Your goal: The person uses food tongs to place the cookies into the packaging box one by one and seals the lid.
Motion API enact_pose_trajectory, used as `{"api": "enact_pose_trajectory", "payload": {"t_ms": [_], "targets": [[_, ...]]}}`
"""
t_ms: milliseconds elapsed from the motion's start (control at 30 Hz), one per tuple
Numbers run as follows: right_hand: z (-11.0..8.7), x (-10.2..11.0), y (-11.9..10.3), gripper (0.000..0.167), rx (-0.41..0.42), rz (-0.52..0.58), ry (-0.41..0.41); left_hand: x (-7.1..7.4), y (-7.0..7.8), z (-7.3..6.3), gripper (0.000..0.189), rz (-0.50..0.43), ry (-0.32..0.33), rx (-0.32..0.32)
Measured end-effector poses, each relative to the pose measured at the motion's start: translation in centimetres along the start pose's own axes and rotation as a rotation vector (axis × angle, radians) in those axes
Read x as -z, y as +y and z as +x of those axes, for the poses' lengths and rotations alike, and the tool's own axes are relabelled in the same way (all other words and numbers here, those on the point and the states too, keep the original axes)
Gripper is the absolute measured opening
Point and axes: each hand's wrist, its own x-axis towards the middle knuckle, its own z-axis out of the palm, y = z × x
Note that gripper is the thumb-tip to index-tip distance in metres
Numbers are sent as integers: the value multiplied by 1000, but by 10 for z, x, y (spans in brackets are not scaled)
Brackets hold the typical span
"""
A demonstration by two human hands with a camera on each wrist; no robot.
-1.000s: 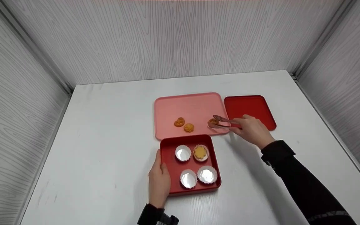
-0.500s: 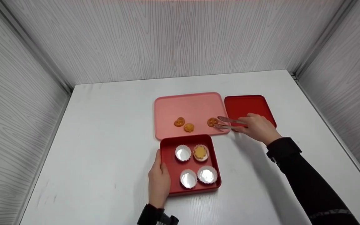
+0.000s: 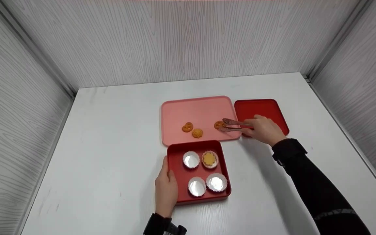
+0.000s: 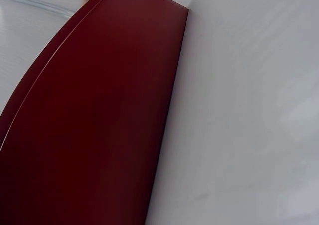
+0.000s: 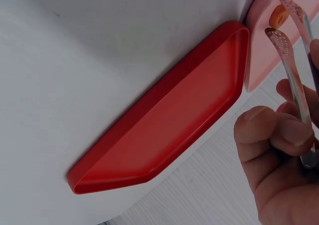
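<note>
— Head view?
— Left hand (image 3: 166, 191) grips the red box (image 3: 181, 179) by its left wall; right hand (image 3: 263, 129) grasps the tongs (image 3: 231, 121) beside the pretzel cookie (image 3: 219, 124), near the pink tray (image 3: 193, 111)'s right edge.
— Left wrist?
— Box wall only; fingers unseen there.
— Right wrist?
— Fingers curled round the tongs, tips parted about the cookie; I'd centre it, then squeeze gently

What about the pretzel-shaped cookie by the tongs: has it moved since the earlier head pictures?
Yes, slightly: the pretzel-shaped cookie has shifted left and toward the far rim of the pink tray, which looks unmoved.
</note>
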Motion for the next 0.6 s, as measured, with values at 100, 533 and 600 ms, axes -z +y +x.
{"api": "enact_pose_trajectory", "payload": {"t_ms": [100, 533, 600], "targets": [[3, -1, 1, 37, 7, 10, -15, 0, 0, 0, 55, 5, -3, 3], [3, -10, 4, 34, 60, 31, -34, 1, 0, 0, 55, -9, -13, 10], [3, -11, 4, 33, 67, 43, -33, 1, 0, 0, 55, -9, -16, 11]]}}
